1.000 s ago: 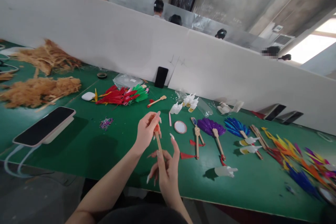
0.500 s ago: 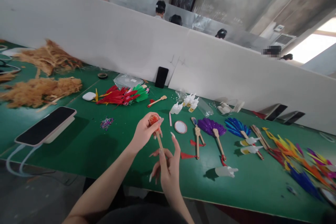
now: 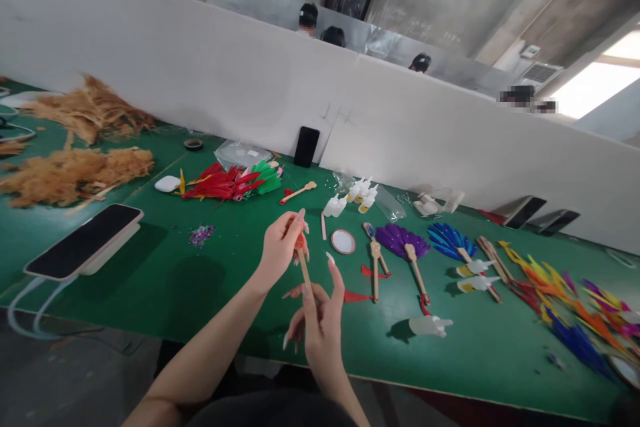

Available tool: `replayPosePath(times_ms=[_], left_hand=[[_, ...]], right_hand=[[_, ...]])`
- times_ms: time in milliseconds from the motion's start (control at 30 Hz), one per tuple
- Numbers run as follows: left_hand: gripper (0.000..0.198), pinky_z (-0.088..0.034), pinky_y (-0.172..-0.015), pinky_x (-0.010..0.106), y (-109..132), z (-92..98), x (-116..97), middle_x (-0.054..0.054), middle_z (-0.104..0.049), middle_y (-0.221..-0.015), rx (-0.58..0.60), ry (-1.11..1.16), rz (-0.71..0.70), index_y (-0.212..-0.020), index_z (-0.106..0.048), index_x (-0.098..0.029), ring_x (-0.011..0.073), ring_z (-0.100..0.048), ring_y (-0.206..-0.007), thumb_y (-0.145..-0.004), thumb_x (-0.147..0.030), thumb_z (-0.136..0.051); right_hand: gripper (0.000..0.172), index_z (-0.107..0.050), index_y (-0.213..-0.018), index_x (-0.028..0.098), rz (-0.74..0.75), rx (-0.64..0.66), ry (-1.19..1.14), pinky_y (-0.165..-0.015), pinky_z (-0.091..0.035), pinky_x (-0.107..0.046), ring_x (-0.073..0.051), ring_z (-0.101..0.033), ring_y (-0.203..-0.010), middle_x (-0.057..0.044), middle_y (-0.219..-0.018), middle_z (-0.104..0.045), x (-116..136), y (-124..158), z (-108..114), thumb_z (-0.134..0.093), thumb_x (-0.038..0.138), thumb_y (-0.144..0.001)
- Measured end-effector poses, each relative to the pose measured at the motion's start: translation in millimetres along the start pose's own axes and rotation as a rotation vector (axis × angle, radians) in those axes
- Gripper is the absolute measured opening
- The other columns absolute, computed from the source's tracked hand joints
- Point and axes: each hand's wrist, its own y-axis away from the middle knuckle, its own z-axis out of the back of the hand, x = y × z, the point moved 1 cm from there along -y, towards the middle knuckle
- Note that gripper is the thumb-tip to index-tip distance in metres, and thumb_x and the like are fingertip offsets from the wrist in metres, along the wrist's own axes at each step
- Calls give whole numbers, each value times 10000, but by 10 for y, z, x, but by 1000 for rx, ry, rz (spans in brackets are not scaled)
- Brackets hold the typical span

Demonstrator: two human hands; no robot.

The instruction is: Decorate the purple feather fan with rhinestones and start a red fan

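Observation:
A pale wooden fan handle [image 3: 305, 268] is held between my two hands, its stick pointing down toward me. Around the handle's upper end, my left hand [image 3: 280, 245] is closed, thumb over an orange-red patch [image 3: 300, 242] that my fingers partly cover. My right hand [image 3: 320, 320] pinches the lower end of the stick, its index finger raised and the other fingers curled. Just beyond my hands lies a similar wooden handle [image 3: 299, 193] with a red tassel. A small round lid [image 3: 343, 241] sits to the right.
Red and green feathers [image 3: 225, 181] lie back left, near brown fibre [image 3: 80, 173] and a phone [image 3: 85, 240]. Several glue bottles [image 3: 361, 192] stand behind the lid. Feather fans, one purple [image 3: 403, 240] and one blue [image 3: 453, 241], are on the right. A white partition [image 3: 250, 93] bounds the back.
My left thumb has moved up over the handle's upper end, and the orange-red part is now more covered. My right hand keeps its hold on the stick.

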Motion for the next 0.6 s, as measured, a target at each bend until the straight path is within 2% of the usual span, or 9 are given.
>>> replayPosePath(times_ms=[100, 200, 267, 333, 400, 500, 600], left_hand=[[419, -326, -307, 174, -25, 8, -18, -38, -528, -407, 43, 16, 18, -767, -510, -170, 98, -474, -303, -900, -557, -422], [481, -421, -401, 196, -23, 45, -53, -5, -595, -512, 176, 75, 25, -906, -536, -147, 110, -547, -413, -912, -590, -348], [432, -492, -528, 207, -5, 77, -76, -1, -629, -620, 276, 85, 35, -1042, -514, -144, 117, -611, -553, -888, -545, -466], [408, -515, -608, 211, 16, 106, -87, -16, -626, -666, 317, 75, 59, -1099, -484, -155, 117, -628, -635, -840, -443, -610], [377, -506, -567, 203, 34, 120, -81, -28, -611, -643, 305, 74, 80, -1080, -481, -160, 114, -613, -606, -823, -381, -648], [306, -459, -464, 190, 54, 106, -44, -22, -615, -594, 269, 57, 72, -1047, -486, -160, 100, -562, -487, -870, -392, -578], [297, -426, -403, 183, 70, 67, 7, -27, -613, -559, 182, 30, 43, -1024, -496, -162, 86, -512, -399, -882, -418, -546]], right_hand=[[547, -181, -1385, 304, 3, -14, 3, -304, -415, -145, -31, -491, -330, 10, -845, -653, 3, -5, 2, -444, 472, -935], [546, -190, -1385, 303, -13, -32, -5, -301, -409, -146, -35, -495, -333, 17, -832, -651, 51, -11, 18, -448, 472, -934], [559, -186, -1390, 302, -28, -47, -20, -292, -394, -143, -37, -496, -329, 21, -827, -649, 83, -14, 29, -459, 465, -931], [561, -192, -1390, 296, -37, -52, -28, -291, -387, -138, -38, -501, -331, 22, -819, -647, 93, -19, 37, -468, 458, -930], [561, -201, -1388, 290, -42, -50, -28, -290, -383, -137, -41, -507, -335, 21, -810, -647, 77, -24, 43, -474, 457, -927], [579, -205, -1389, 285, -37, -49, -29, -286, -381, -145, -45, -502, -328, 18, -800, -652, 37, -31, 51, -487, 466, -917], [593, -194, -1398, 292, -41, -53, -36, -290, -383, -151, -46, -501, -328, 17, -802, -658, 29, -29, 51, -492, 464, -915]])
